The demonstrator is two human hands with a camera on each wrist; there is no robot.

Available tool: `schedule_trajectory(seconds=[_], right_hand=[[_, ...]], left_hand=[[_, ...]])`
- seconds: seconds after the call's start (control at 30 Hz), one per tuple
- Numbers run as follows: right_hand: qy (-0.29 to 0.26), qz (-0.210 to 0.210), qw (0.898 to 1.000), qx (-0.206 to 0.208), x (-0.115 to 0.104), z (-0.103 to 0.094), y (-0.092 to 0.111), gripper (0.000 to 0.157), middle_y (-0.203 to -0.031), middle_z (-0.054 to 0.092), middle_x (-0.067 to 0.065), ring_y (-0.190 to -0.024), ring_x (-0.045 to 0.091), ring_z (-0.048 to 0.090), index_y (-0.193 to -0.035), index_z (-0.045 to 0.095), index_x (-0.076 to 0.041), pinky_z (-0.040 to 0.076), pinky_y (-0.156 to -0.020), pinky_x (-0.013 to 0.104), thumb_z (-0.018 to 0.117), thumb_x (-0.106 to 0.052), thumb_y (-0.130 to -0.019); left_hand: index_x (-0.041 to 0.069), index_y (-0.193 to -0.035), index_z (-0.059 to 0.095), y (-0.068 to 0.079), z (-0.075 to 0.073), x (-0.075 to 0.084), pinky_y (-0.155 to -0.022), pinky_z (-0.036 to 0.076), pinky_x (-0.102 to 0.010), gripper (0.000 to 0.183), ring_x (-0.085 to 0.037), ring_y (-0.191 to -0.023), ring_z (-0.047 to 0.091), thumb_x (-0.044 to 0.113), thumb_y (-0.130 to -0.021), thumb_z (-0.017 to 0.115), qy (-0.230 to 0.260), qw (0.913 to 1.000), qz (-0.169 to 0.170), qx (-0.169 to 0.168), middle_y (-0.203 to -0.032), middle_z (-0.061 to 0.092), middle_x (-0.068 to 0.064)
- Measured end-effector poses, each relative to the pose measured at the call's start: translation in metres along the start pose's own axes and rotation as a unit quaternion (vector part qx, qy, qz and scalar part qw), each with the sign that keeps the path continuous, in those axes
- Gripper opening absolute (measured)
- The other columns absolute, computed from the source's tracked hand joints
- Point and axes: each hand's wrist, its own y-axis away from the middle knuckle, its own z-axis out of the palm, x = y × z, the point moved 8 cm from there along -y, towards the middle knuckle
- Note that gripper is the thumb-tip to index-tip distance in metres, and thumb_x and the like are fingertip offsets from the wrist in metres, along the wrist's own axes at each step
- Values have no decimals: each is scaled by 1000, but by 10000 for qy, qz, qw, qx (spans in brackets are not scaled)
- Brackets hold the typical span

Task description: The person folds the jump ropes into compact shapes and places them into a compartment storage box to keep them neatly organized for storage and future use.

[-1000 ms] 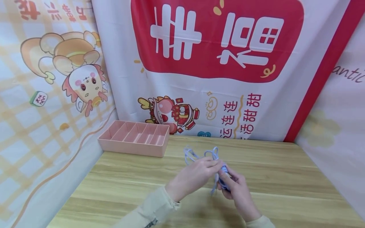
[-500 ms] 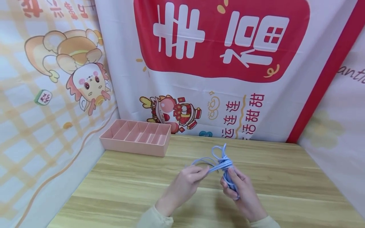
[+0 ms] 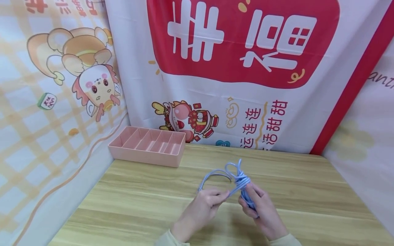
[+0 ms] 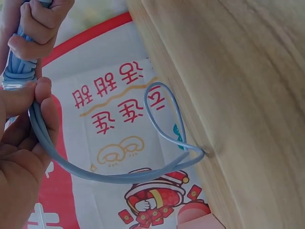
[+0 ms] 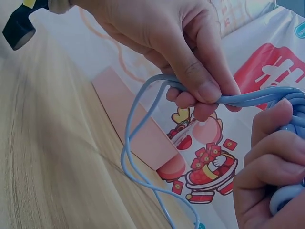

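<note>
A light blue cord (image 3: pixel 242 181) is wound into an upright bundle, with several turns wrapped around its upper part and a small loop sticking out on top. My right hand (image 3: pixel 261 210) grips the lower part of this bundle, fingers curled round it. Just to its left, my left hand (image 3: pixel 201 206) pinches doubled strands leading off the wrapped turns; in the right wrist view the thumb and fingers of the left hand (image 5: pixel 186 57) close on them. Beyond the pinch, a free length of cord (image 4: pixel 114 178) bows out and ends in a loop. The palm side of the bundle is partly hidden.
A pink tray (image 3: pixel 144 157) with several compartments stands at the back left of the wooden table (image 3: pixel 138 191). Printed cloth hangs behind the table (image 3: pixel 191 85) and along both sides. An orange line (image 3: pixel 61 184) runs down the left cloth.
My left hand has moved from beside the wrapped turns down and to the left, drawing the strands out from the bundle. The right hand keeps its grip, shifted slightly right and down.
</note>
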Motion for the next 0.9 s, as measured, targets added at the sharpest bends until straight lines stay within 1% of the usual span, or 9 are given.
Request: schedule_trajectory(seconds=[0.13, 0.27, 0.33, 0.43, 0.5, 0.67, 0.8, 0.9], right_hand=[[81, 113, 9996, 228, 1, -2, 1, 20, -67, 50, 1, -46, 3, 30, -107, 64, -6, 11, -40, 22, 45, -14, -106], [348, 336, 9979, 433, 2, -4, 3, 19, -66, 49, 1, -46, 3, 33, -105, 66, -5, 14, -40, 19, 50, -16, -104], [486, 424, 9967, 489, 3, -4, 4, 20, -66, 49, 0, -46, 4, 34, -105, 67, -4, 16, -40, 19, 52, -18, -103], [598, 420, 9963, 441, 2, -2, 5, 20, -66, 49, 0, -46, 4, 36, -103, 67, -2, 16, -40, 19, 53, -16, -103], [628, 386, 9967, 328, 3, 0, 5, 20, -66, 50, 0, -47, 4, 37, -101, 67, -2, 16, -40, 20, 52, -15, -103], [661, 181, 9974, -212, 2, 7, 4, 21, -68, 51, -2, -50, 4, 41, -100, 69, -3, 12, -37, 22, 48, -8, -103], [700, 70, 9955, -630, 1, 13, 4, 22, -69, 54, -1, -51, 4, 43, -99, 68, -2, 8, -36, 27, 47, -5, -102], [703, 22, 9925, -998, 1, 18, 5, 23, -67, 53, 0, -50, 5, 42, -99, 66, 2, 7, -35, 29, 44, -3, -102]], left_hand=[[3, -111, 74, 0, 2, 1, -84, 50, -17, 28, -13, -93, 66, -6, -85, 73, 15, 9997, -103, -226, -99, 72, -3], [5, -110, 74, 0, 5, -1, -84, 49, -16, 26, -11, -93, 66, -5, -86, 72, 102, 9984, -249, -490, -97, 73, -3], [5, -110, 75, 0, 6, -2, -83, 50, -16, 26, -10, -93, 66, -5, -86, 73, 149, 9980, -257, -565, -97, 73, -3], [5, -109, 75, 1, 6, -5, -83, 50, -16, 27, -10, -93, 67, -5, -85, 73, 283, 9974, -253, -613, -96, 73, -3], [5, -109, 75, 1, 5, -8, -83, 50, -16, 26, -9, -93, 67, -5, -85, 73, 414, 9967, -275, -649, -97, 73, -4], [5, -106, 76, 0, 1, -16, -84, 49, -16, 21, -10, -94, 67, -1, -86, 74, 704, 9934, -473, -765, -100, 73, -5], [6, -105, 76, 0, -1, -23, -88, 48, -18, 18, -8, -98, 65, 4, -87, 74, 842, 9910, -653, -814, -103, 73, -1], [6, -104, 76, 1, -2, -26, -88, 48, -18, 17, -5, -99, 65, 5, -87, 75, 1013, 9881, -718, -911, -104, 73, -1]])
